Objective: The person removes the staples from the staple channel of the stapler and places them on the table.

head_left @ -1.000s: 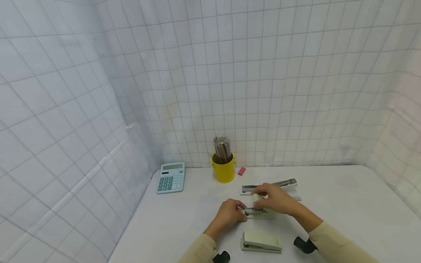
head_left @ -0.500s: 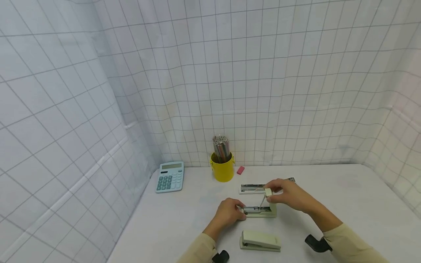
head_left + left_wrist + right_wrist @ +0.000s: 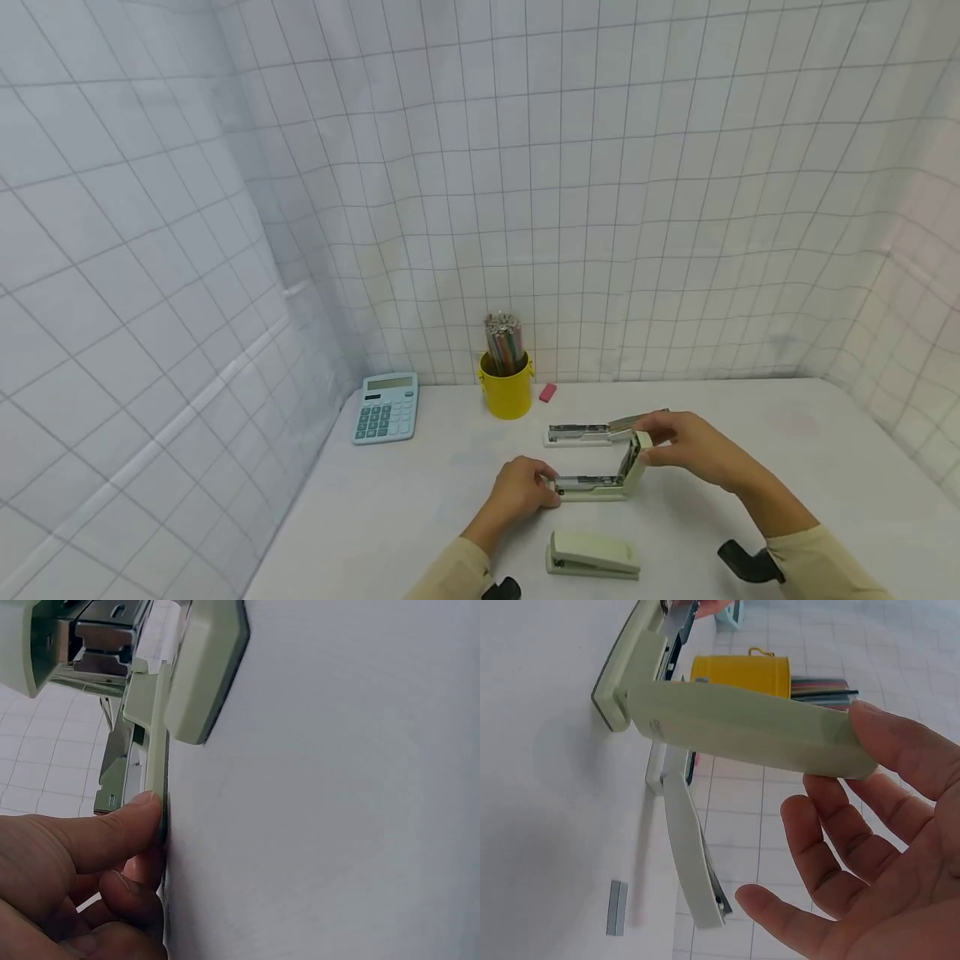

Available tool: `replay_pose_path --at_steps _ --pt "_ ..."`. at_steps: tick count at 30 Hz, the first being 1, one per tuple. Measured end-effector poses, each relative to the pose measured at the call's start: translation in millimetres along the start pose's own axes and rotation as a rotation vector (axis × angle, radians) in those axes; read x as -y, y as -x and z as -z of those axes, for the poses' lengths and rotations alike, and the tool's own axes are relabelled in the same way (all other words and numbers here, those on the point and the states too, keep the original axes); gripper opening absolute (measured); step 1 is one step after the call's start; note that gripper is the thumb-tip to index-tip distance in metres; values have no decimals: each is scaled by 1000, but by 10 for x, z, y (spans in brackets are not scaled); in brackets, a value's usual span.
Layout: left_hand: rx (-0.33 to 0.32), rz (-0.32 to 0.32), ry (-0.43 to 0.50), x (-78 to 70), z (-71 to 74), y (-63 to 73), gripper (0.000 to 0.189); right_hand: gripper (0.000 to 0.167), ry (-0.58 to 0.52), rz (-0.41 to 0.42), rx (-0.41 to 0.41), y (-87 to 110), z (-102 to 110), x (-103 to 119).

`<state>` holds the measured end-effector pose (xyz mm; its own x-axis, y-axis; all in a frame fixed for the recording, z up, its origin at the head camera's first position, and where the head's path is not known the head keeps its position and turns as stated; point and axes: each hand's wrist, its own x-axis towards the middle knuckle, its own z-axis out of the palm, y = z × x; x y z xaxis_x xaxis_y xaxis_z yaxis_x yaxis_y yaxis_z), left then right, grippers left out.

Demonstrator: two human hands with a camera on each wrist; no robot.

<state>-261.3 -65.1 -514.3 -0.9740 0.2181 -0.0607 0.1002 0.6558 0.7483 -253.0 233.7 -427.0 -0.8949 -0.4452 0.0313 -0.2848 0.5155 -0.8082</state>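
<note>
My left hand (image 3: 520,490) pinches the front end of a pale green stapler's base (image 3: 592,497), which lies on the table. My right hand (image 3: 701,454) holds the tip of the same stapler's raised top cover (image 3: 742,727), between thumb and fingertips. In the head view the cover tilts up and to the right, leaving the metal staple channel (image 3: 585,481) exposed. Just behind it lies a second, whitish stapler (image 3: 573,443), its cover (image 3: 690,855) also swung back. Closer to me rests a third, closed pale green stapler (image 3: 596,552).
A yellow bucket (image 3: 506,398) full of pencils (image 3: 504,337) stands at the back beside a pink eraser (image 3: 548,392). At the back left is a light blue calculator (image 3: 386,408). A grey strip (image 3: 616,907) lies on the table in the right wrist view. Gridded cloth (image 3: 570,208) walls the table.
My right hand has moved right, swinging the stapler's cover up and back from low over the base. A thin metal rod seen half a second ago no longer shows. The left hand stays put.
</note>
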Motion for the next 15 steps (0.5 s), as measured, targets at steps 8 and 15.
replay_pose_path --at_steps 8,15 --pt "-15 1 -4 -15 -16 23 22 40 18 -34 40 150 234 -340" --pt "-6 0 -14 18 -18 19 23 32 91 -34 78 232 272 -576"
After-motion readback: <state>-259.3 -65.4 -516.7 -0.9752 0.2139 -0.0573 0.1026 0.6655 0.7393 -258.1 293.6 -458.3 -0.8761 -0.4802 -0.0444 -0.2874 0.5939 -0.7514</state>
